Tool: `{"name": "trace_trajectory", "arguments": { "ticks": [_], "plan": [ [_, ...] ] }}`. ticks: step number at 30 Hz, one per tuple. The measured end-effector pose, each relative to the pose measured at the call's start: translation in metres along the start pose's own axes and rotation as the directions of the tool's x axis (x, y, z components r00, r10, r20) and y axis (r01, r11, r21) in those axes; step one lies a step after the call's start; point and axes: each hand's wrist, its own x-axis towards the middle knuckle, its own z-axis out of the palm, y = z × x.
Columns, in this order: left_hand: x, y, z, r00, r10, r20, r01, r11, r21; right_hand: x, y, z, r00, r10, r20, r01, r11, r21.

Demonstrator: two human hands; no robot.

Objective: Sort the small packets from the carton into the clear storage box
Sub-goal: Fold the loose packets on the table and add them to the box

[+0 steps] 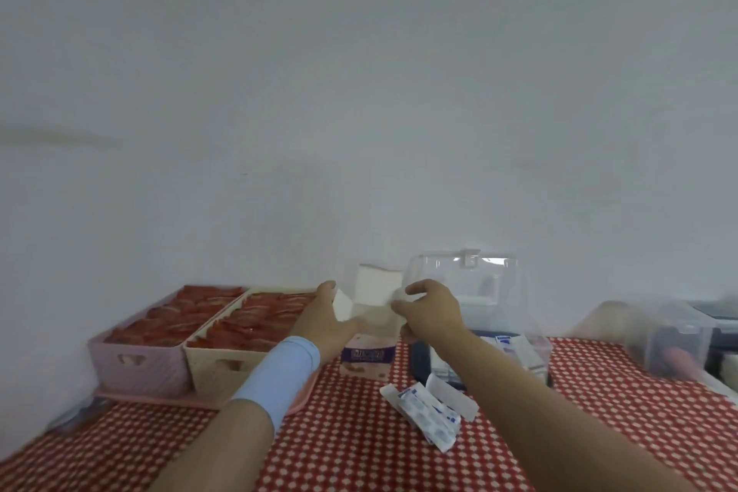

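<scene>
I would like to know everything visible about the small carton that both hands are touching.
The carton looks like thin white cardboard with a purple printed band on its front. It stands upright on the red checked cloth, between a cream basket and the clear storage box. Its top flaps are open. The left hand holds the left flap; the right hand pinches the right one.

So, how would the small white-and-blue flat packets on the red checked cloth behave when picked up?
The small white-and-blue flat packets look thin, so probably light and bendy. They lie in a loose overlapping pile, so a push would likely scatter them rather than move them together.
</scene>
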Motion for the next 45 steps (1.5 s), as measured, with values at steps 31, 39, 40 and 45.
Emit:
{"name": "trace_trajectory", "arguments": {
  "ticks": [31,39,40,45],
  "plan": [
    [0.053,-0.039,0.018,0.986,-0.164,0.023,0.164,0.942,-0.292,0.051,0.024,0.039,0.944,0.089,0.317,-0.129,0.986,0.107],
    [0.046,-0.043,-0.004,0.997,-0.025,0.072,0.036,0.986,-0.162,0.049,0.022,0.044,0.968,0.007,0.252,-0.014,1.0,0.024],
    [0.044,-0.043,-0.007,0.995,0.009,0.1,0.002,0.993,-0.115,0.05,0.022,0.043,0.964,0.002,0.265,0.004,1.0,-0.019],
    [0.042,-0.046,-0.01,0.991,0.107,0.075,-0.114,0.989,0.095,0.046,0.023,0.036,0.927,-0.127,0.352,0.192,0.969,-0.155]
  ]
}}
